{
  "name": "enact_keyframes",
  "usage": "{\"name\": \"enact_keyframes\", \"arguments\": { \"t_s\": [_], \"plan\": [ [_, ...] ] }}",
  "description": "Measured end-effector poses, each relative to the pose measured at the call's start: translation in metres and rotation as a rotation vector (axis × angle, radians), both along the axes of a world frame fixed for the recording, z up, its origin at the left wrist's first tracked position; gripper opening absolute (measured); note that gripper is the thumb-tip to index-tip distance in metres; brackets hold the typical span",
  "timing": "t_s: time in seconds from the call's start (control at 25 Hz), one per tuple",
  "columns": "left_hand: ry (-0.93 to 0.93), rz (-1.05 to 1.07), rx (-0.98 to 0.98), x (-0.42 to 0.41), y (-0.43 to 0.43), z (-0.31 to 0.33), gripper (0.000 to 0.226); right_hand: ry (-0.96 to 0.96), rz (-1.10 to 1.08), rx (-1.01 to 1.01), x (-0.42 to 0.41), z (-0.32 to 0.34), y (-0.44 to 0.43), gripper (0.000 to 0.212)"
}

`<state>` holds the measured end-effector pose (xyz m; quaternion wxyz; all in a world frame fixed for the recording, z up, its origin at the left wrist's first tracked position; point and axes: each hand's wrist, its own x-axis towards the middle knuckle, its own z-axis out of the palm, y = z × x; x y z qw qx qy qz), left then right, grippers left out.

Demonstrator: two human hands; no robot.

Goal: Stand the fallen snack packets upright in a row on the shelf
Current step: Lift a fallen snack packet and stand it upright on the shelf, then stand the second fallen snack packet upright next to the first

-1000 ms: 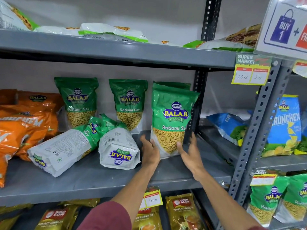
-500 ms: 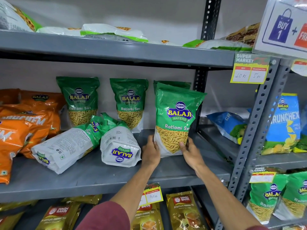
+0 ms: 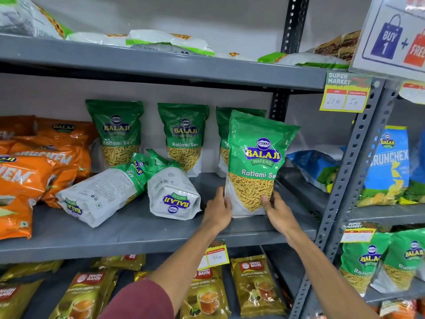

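**Sev pkt in both hands, R end of shelf**

My left hand (image 3: 218,210) + right hand (image 3: 277,209) grip front packet (image 3: 257,164) at its base, upright on shelf (image 3: 138,236). Two fallen packets (image 3: 103,192) lie left, well apart from it.

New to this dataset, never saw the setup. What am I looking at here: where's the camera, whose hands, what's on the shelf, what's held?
There is no robot. A person wears a camera on the head, so you look forward and down along their bare arms. The left hand and right hand grip the bottom corners of a green Ratlami Sev packet, holding it upright at the right end of the grey middle shelf. Behind it three more packets stand against the wall. Two fallen packets lie on their sides to the left, beside orange packets.
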<state>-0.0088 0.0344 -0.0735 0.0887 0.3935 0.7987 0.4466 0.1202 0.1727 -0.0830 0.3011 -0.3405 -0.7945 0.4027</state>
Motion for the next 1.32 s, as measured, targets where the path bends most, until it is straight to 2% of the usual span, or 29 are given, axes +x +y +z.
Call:
{"name": "enact_keyframes", "arguments": {
  "t_s": [0.08, 0.16, 0.28, 0.36, 0.44, 0.52, 0.6, 0.68, 0.76, 0.84, 0.92, 1.04, 1.08, 1.12, 1.16, 1.32],
  "plan": [
    [0.029, -0.047, -0.064, 0.001, -0.012, 0.009, 0.054, 0.150, -0.116, 0.140, 0.001, 0.003, -0.016, 0.076],
    [0.202, -0.039, 0.025, 0.006, -0.034, 0.020, 0.062, 0.364, -0.228, 0.346, -0.002, 0.009, -0.047, 0.060],
    [0.376, 0.053, 0.244, 0.000, -0.068, 0.043, 0.053, 0.524, -0.027, 0.533, -0.020, 0.032, -0.090, 0.032],
    [0.373, 0.139, 0.358, -0.017, -0.085, 0.056, 0.046, 0.527, 0.141, 0.566, -0.042, 0.042, -0.108, 0.022],
    [0.351, 0.249, 0.399, -0.039, -0.101, 0.064, 0.043, 0.457, 0.199, 0.561, -0.069, 0.048, -0.118, 0.021],
    [0.306, 0.367, 0.348, -0.061, -0.112, 0.064, 0.044, 0.310, 0.242, 0.499, -0.098, 0.047, -0.120, 0.028],
    [0.198, 0.463, 0.216, -0.083, -0.119, 0.056, 0.055, 0.135, 0.249, 0.372, -0.123, 0.045, -0.121, 0.037],
    [-0.020, 0.465, 0.110, -0.097, -0.122, 0.047, 0.072, -0.052, 0.229, 0.143, -0.138, 0.044, -0.121, 0.054],
    [-0.285, 0.419, 0.140, -0.104, -0.122, 0.039, 0.080, -0.168, 0.230, -0.193, -0.145, 0.044, -0.123, 0.074],
    [-0.446, 0.380, 0.210, -0.109, -0.120, 0.037, 0.077, -0.134, 0.261, -0.368, -0.149, 0.041, -0.121, 0.085],
    [-0.528, 0.342, 0.232, -0.116, -0.121, 0.039, 0.067, -0.010, 0.283, -0.456, -0.154, 0.034, -0.115, 0.072],
    [-0.601, 0.296, 0.263, -0.116, -0.125, 0.040, 0.024, 0.173, 0.305, -0.548, -0.148, 0.038, -0.119, 0.051],
    [-0.605, 0.295, 0.273, -0.116, -0.127, 0.038, 0.016, 0.218, 0.305, -0.554, -0.147, 0.039, -0.120, 0.052],
    [-0.602, 0.289, 0.285, -0.116, -0.128, 0.036, 0.009, 0.248, 0.306, -0.546, -0.144, 0.042, -0.123, 0.063],
    [-0.600, 0.276, 0.303, -0.114, -0.129, 0.036, 0.008, 0.277, 0.297, -0.530, -0.142, 0.044, -0.124, 0.069],
    [-0.530, 0.209, 0.353, -0.112, -0.127, 0.032, 0.035, 0.304, 0.286, -0.397, -0.136, 0.039, -0.119, 0.054]
  ]
}}
